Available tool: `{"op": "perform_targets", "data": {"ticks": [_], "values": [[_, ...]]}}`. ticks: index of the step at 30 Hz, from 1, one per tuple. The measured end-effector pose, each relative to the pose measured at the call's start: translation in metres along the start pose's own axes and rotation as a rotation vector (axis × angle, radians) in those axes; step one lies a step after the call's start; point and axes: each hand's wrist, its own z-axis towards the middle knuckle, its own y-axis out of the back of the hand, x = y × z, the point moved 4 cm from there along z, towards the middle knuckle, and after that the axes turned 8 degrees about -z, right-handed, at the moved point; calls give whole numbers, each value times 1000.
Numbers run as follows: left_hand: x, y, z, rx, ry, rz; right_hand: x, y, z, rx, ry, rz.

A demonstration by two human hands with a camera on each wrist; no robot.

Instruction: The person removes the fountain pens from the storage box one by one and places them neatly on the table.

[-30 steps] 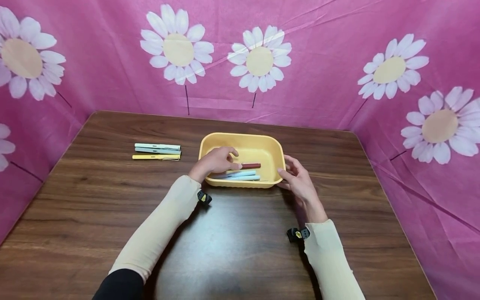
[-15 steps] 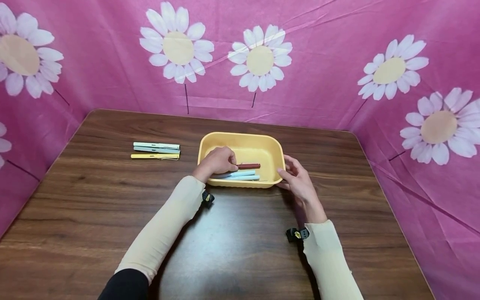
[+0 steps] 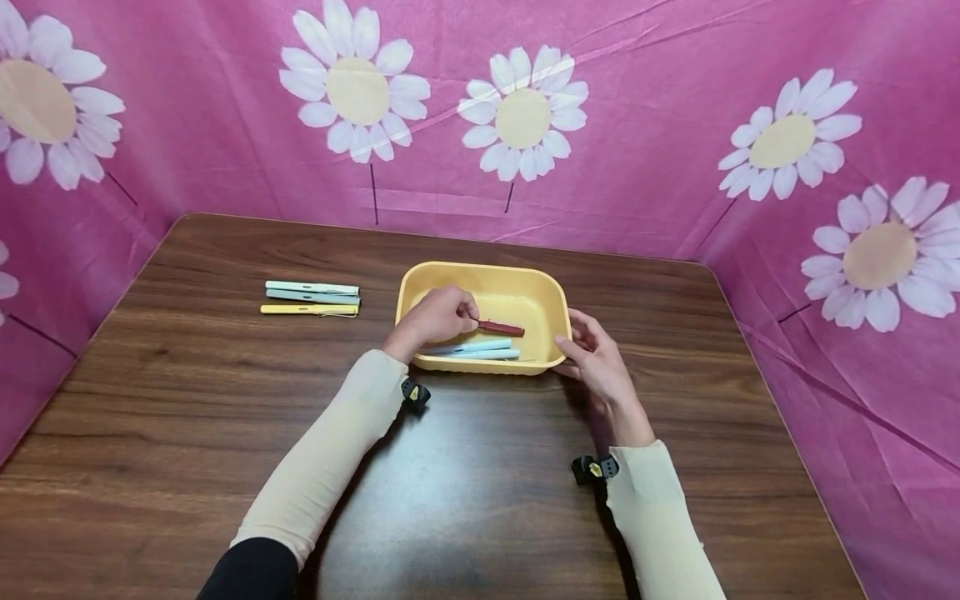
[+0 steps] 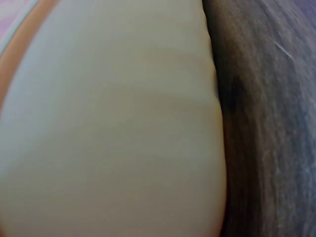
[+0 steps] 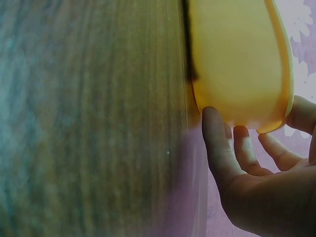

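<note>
My left hand [image 3: 442, 313] reaches over the left end of a yellow box [image 3: 551, 293] and pinches the left end of a dark red pen [image 3: 501, 328]. The pen lies slightly slanted inside the box. Two pale blue pens [image 3: 486, 354] lie along the box's near wall, their left ends hidden by the hand. At the box's right end, my right hand [image 3: 603, 367] holds the wall, thumb over the rim and fingers spread outside. In the right wrist view, those fingers [image 5: 217, 148] touch the box's outer side. A pale box wall [image 4: 108, 118] fills most of the left wrist view, blurred.
Left of the box, three capped pens lie side by side on the brown wooden table [image 3: 465, 475]: a mint pen [image 3: 311, 287], a grey-blue pen [image 3: 311, 296] and a yellow pen [image 3: 300, 309]. A pink cloth [image 3: 630, 167] with daisies hangs behind the table and at both sides.
My left hand's fingers have closed on the red pen and raised its left end a little, turning it to a slant. The right hand has stayed on the box.
</note>
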Motion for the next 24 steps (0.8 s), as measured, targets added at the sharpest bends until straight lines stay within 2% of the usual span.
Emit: {"op": "perform_targets", "data": {"ticks": [8,17,24], "values": [[-1,1,0,-4,-11,-33,1,0,0,4,3,-6],[-4,5,-2,-59,-32,-19,1,0,0,-5,-4,0],[-5,7,-3,-87,-36,-116,1,0,-1,-7,1,-1]]}}
